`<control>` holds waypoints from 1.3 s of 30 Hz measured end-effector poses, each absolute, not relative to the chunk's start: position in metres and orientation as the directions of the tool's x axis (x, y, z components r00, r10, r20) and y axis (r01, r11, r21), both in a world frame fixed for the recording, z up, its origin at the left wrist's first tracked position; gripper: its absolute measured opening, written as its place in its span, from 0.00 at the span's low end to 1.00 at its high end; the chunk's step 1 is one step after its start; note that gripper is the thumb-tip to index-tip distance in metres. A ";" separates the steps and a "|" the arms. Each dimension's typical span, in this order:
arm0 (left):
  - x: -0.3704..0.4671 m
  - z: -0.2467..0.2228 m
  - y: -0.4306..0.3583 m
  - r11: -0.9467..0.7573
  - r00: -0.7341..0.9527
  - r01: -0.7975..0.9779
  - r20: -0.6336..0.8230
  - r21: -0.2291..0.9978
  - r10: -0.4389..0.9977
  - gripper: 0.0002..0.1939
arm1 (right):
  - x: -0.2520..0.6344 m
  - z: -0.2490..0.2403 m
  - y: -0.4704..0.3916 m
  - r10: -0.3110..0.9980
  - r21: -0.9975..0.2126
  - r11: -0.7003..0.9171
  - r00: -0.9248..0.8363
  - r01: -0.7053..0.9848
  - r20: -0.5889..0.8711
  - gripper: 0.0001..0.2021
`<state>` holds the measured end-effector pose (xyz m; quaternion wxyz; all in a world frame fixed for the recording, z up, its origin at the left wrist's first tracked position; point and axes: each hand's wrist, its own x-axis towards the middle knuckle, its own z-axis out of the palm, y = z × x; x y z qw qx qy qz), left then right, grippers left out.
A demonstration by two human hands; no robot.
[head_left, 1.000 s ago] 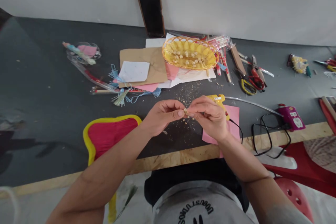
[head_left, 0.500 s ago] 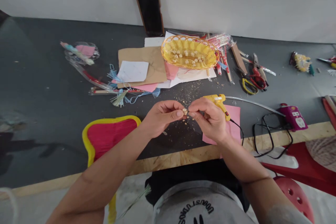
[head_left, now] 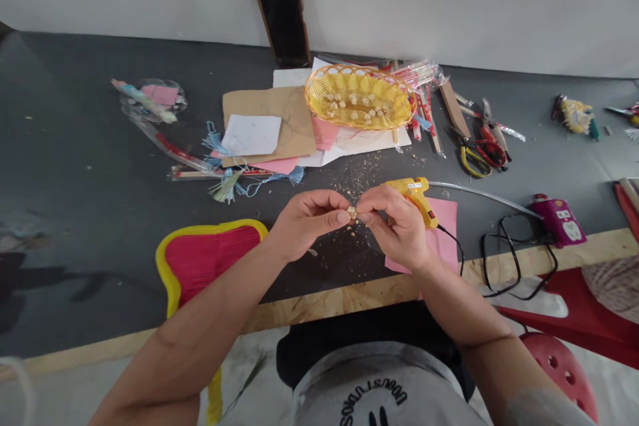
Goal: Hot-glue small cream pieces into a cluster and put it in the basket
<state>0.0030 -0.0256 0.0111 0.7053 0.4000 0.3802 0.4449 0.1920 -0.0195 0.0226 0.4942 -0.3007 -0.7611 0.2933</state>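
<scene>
Work surface: a dark grey table point(head_left: 90, 213) with a bare chipboard strip along its near edge, set against a plain pale wall point(head_left: 449, 6).

Hands: the left hand point(head_left: 307, 221) and the right hand point(head_left: 397, 223) met above the near edge at mid-table. The thumb and forefinger of each were pressed together on one small pale bead-like piece point(head_left: 352, 212), pinched between the two hands and held clear of the surface. Remaining fingers curled inward.

Directly below the hands: scattered pale crumbs point(head_left: 355, 176) on the grey top.

Just beside the right hand: a yellow glue gun point(head_left: 413, 192) lying on a pink paper sheet point(head_left: 442, 229), its black cord point(head_left: 504, 259) looping toward the right near edge, past a magenta plug block point(head_left: 558, 221).

Toward the far edge, centre: a yellow woven basket point(head_left: 359, 101) holding similar small pale pieces, resting on loose brown, white and pink papers point(head_left: 269, 126). A dark phone point(head_left: 280, 6) leaned upright against the wall behind it.

Right of the basket: scissors and pliers point(head_left: 479, 143), with wrapped sticks.

Left near edge: a red cushion with yellow trim point(head_left: 204, 259). Left of the papers: blue tassels point(head_left: 227, 173).
</scene>
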 end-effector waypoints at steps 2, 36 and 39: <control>0.003 0.012 -0.025 0.279 0.310 -0.320 -0.178 0.905 0.934 0.15 | 0.192 0.022 -0.019 0.755 -0.752 0.638 -0.332 0.168 0.566 0.06; 0.006 0.013 -0.027 0.330 0.326 -0.354 -0.215 0.875 0.921 0.15 | 0.194 0.020 -0.021 0.750 -0.743 0.641 -0.361 0.192 0.554 0.09; 0.006 0.013 -0.025 0.330 0.277 -0.376 -0.235 0.866 0.932 0.15 | 0.195 0.021 -0.019 0.737 -0.692 0.670 -0.356 0.270 0.574 0.08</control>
